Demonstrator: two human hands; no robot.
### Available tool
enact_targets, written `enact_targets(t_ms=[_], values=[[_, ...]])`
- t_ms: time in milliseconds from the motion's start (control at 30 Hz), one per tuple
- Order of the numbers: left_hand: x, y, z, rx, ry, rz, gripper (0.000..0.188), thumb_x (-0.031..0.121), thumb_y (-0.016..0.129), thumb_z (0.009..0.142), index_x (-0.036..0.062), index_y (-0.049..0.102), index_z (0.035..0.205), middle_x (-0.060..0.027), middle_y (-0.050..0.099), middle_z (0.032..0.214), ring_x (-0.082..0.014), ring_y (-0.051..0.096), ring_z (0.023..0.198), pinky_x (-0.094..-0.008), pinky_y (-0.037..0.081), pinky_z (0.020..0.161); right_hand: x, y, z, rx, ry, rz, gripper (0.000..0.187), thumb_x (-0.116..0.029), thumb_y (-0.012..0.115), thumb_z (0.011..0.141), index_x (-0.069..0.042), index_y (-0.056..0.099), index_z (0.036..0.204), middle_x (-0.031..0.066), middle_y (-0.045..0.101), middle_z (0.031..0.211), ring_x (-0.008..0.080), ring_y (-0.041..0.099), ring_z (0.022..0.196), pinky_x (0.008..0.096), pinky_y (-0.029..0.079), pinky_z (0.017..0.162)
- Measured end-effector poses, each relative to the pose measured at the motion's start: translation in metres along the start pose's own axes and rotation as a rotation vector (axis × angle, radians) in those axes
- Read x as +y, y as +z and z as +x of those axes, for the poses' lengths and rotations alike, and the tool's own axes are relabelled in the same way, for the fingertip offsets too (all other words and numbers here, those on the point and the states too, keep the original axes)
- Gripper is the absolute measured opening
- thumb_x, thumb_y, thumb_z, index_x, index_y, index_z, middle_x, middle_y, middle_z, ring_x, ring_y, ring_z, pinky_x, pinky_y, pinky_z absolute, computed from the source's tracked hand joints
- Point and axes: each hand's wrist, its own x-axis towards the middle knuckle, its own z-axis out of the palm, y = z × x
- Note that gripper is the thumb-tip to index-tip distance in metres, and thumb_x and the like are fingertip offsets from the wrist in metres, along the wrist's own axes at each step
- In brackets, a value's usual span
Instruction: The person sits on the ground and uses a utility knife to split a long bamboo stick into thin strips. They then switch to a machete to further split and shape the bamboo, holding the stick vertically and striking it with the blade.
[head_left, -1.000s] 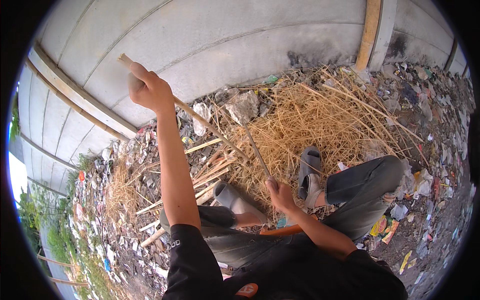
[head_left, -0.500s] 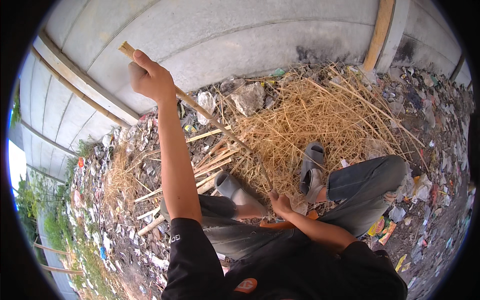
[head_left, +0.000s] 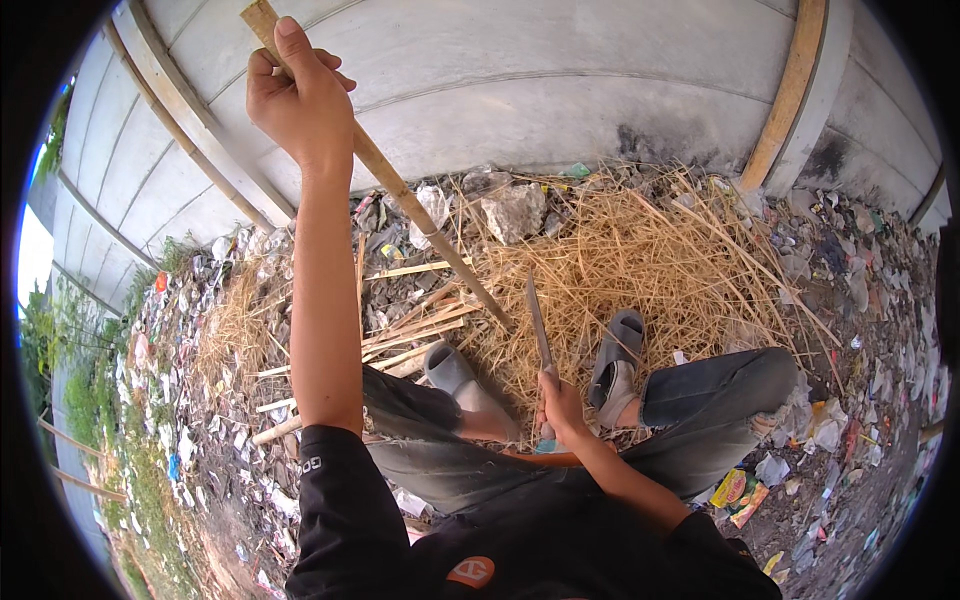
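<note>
At the upper left, my left hand [head_left: 312, 110] is raised with its fingers round the top part of a bamboo pole [head_left: 415, 210]. The pole slants down to the right, its lower end over the straw. Low in the middle, my right hand [head_left: 562, 410] grips the handle of a long knife [head_left: 538, 320]. The blade points up and away from me, apart from the pole. Under both lies a heap of dry straw-like shavings [head_left: 640, 245]. Split bamboo strips [head_left: 420, 330] lie left of it.
My feet in grey sandals [head_left: 618, 350] flank the work spot, knees apart. A grey panel wall [head_left: 560, 110] stands close ahead, with a wooden post [head_left: 788, 95] on it. A stone [head_left: 514, 214] sits by the heap. Scattered litter [head_left: 240, 440] covers the ground on both sides.
The knife blade has come away from the pole and shows separately. My left hand has risen a little, and the pole's lower end has left the area by my right hand.
</note>
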Motion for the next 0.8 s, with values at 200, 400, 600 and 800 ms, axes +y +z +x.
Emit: enact_targets(t_ms=[200, 400, 600, 800], values=[[-0.048, 0.029, -0.042, -0.117, -0.063, -0.071, 0.036, 0.036, 0.053, 0.107, 0.0043, 0.047, 0.092, -0.0047, 0.056, 0.058, -0.0094, 0.051, 0.043, -0.0254, 0.040, 0.040, -0.108, 0.015, -0.050, -0.166, -0.465, -0.081, 0.044, -0.042, 0.056, 0.105, -0.002, 0.058, 0.087, 0.0008, 0.050, 0.056, 0.0090, 0.050, 0.043, 0.0260, 0.044, 0.041], [-0.066, 0.034, -0.037, -0.316, -0.281, -0.308, 0.044, 0.042, 0.043, 0.110, 0.0071, 0.044, 0.084, 0.0025, 0.036, 0.059, -0.0071, 0.032, 0.042, -0.0264, 0.024, 0.040, -0.233, 0.019, -0.118, -0.206, -1.077, 0.226, 0.037, -0.039, 0.047, 0.108, -0.007, 0.050, 0.090, 0.0017, 0.047, 0.060, 0.0089, 0.044, 0.043, 0.0267, 0.042, 0.044], [-0.069, 0.043, -0.040, -0.361, -0.321, -0.394, 0.050, 0.048, 0.041, 0.109, 0.0092, 0.043, 0.077, 0.0040, 0.028, 0.061, -0.0070, 0.027, 0.044, -0.0267, 0.020, 0.041, -0.137, 0.022, -0.102, -0.221, -0.777, 0.101, 0.041, -0.045, 0.048, 0.107, -0.009, 0.048, 0.087, 0.0019, 0.047, 0.062, 0.0108, 0.042, 0.043, 0.0299, 0.043, 0.044], [-0.078, 0.027, -0.029, -0.304, -0.320, -0.371, 0.050, 0.045, 0.040, 0.110, 0.0093, 0.043, 0.075, 0.0042, 0.028, 0.056, -0.0066, 0.029, 0.042, -0.0262, 0.022, 0.039, -0.063, -0.031, -0.064, -0.131, 0.034, -0.120, 0.041, -0.041, 0.053, 0.106, -0.006, 0.052, 0.085, -0.0007, 0.046, 0.059, 0.0097, 0.047, 0.042, 0.0295, 0.045, 0.042]])
